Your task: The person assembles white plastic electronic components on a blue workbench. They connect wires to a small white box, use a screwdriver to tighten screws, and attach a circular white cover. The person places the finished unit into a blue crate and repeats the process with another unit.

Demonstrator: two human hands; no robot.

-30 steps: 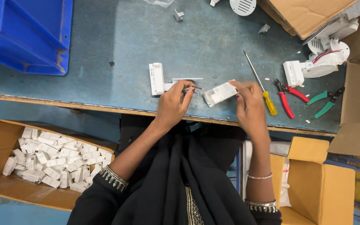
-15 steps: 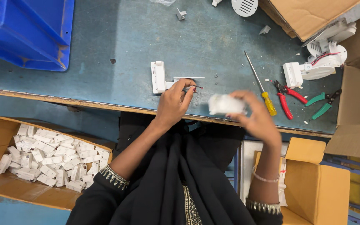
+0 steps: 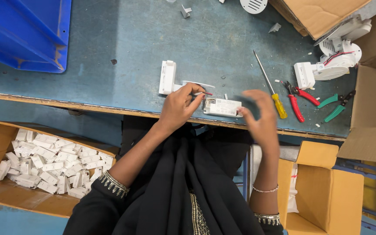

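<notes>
Left hand (image 3: 180,104) pinches thin red and dark wires (image 3: 206,93) running from a white plastic housing (image 3: 168,77) on the blue-grey workbench (image 3: 122,48). Right hand (image 3: 260,115), blurred, fingers spread, sits just beside a white rectangular driver box (image 3: 222,107) lying flat near the bench edge. A yellow-handled screwdriver (image 3: 270,87) and red-handled cutters (image 3: 296,98) lie right of it. A carton of white parts (image 3: 44,163) stands below left.
</notes>
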